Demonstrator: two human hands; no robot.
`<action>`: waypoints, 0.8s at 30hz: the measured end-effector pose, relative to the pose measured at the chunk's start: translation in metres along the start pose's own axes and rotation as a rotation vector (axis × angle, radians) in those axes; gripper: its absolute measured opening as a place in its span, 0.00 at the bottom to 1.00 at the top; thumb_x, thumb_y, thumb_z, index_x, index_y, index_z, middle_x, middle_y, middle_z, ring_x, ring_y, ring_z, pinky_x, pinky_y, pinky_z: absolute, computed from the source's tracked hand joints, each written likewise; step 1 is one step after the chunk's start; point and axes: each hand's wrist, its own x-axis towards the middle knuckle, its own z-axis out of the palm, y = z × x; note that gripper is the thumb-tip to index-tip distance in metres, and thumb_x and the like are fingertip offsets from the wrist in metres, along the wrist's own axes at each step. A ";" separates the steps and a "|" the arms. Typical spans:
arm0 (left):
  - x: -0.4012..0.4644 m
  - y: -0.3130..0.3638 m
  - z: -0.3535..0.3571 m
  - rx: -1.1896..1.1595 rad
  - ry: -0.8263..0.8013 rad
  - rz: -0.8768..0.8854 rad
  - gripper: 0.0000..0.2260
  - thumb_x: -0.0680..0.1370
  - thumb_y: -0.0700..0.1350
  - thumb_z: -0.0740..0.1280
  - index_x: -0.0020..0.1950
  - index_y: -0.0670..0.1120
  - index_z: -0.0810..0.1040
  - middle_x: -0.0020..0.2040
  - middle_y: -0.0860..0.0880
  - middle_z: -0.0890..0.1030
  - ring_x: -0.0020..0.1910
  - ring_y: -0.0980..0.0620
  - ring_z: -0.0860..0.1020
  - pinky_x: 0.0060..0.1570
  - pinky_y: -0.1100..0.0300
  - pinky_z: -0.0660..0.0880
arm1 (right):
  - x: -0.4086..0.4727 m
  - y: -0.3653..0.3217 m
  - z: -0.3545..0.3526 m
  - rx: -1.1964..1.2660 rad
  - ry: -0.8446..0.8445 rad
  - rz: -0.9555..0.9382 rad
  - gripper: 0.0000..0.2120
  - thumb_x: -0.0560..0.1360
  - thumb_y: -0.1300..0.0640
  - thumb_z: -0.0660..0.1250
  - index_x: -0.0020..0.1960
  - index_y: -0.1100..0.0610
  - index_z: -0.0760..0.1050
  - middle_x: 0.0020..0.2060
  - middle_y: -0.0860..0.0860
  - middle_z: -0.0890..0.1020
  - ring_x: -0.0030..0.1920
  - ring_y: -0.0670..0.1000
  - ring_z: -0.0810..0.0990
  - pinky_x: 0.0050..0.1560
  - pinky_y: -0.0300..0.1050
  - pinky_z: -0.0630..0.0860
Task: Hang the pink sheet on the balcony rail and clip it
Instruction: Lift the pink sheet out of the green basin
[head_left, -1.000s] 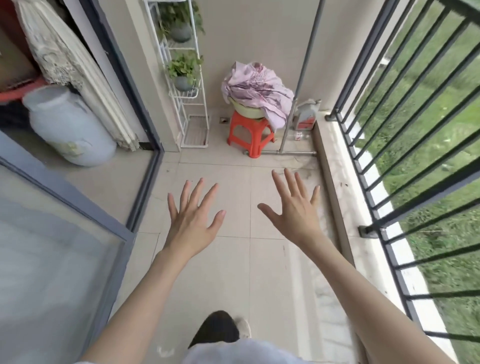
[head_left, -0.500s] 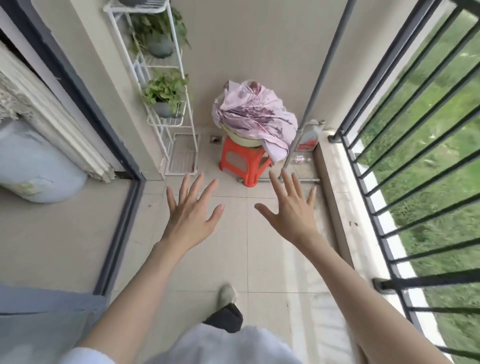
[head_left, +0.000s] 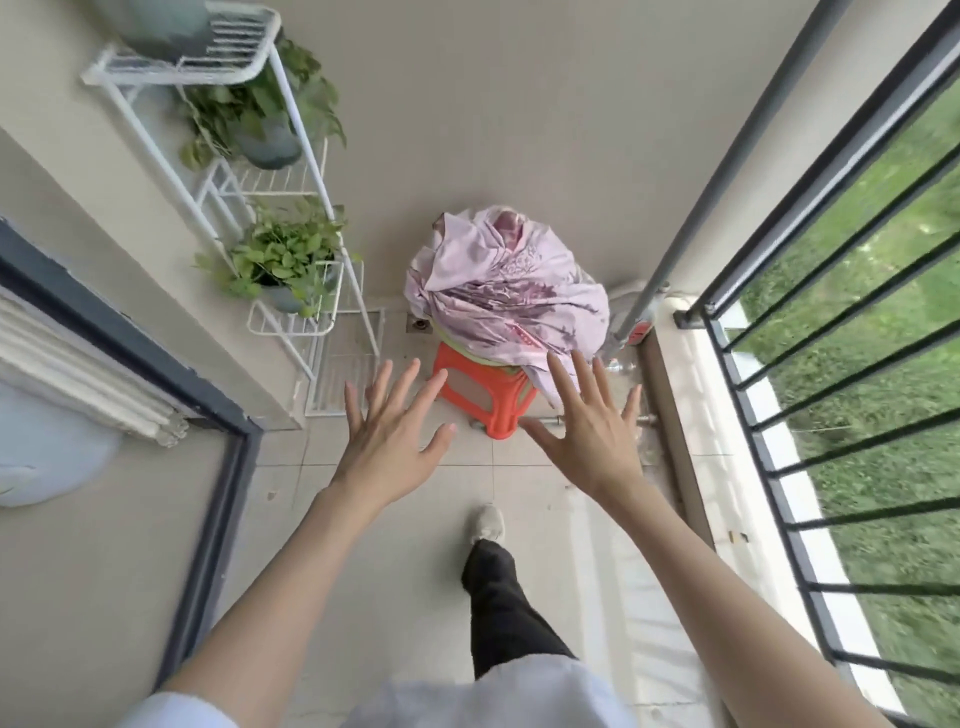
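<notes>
The pink sheet (head_left: 501, 291) lies bunched in a heap in a pale green basin on an orange plastic stool (head_left: 483, 397) against the far wall. My left hand (head_left: 392, 436) is stretched out with fingers spread, just short of the stool and empty. My right hand (head_left: 589, 431) is also spread and empty, its fingertips overlapping the sheet's lower hanging edge in view; I cannot tell if they touch it. The dark balcony rail (head_left: 831, 171) with its bars runs along the right side. No clips are visible.
A white wire plant rack (head_left: 291, 208) with potted green plants stands left of the stool. A grey pipe (head_left: 727, 156) rises by the corner beside a bottle. A dark door frame (head_left: 218, 499) borders the left. My foot (head_left: 485, 522) steps on the tiled floor.
I have walked forward along the balcony. The stool and sheet are much nearer, and both outstretched hands now reach the stool's edge.
</notes>
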 end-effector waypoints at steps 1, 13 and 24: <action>0.023 -0.004 -0.001 -0.007 -0.014 -0.016 0.30 0.73 0.63 0.47 0.75 0.57 0.51 0.77 0.50 0.50 0.75 0.48 0.41 0.69 0.39 0.37 | 0.025 0.004 0.000 -0.002 -0.003 0.007 0.36 0.74 0.36 0.58 0.76 0.44 0.46 0.77 0.48 0.49 0.76 0.52 0.44 0.71 0.64 0.43; 0.243 -0.024 -0.001 -0.005 -0.107 0.032 0.34 0.71 0.66 0.43 0.75 0.56 0.51 0.77 0.51 0.49 0.75 0.48 0.41 0.70 0.39 0.37 | 0.241 0.034 0.002 -0.056 -0.146 0.058 0.38 0.74 0.35 0.56 0.76 0.45 0.42 0.77 0.49 0.46 0.76 0.53 0.43 0.71 0.68 0.42; 0.427 -0.114 0.068 0.033 -0.398 0.115 0.28 0.78 0.59 0.55 0.75 0.56 0.49 0.77 0.48 0.48 0.75 0.46 0.43 0.70 0.39 0.41 | 0.377 0.041 0.104 0.013 -0.339 0.370 0.36 0.75 0.36 0.55 0.76 0.45 0.44 0.77 0.50 0.48 0.76 0.54 0.44 0.71 0.68 0.44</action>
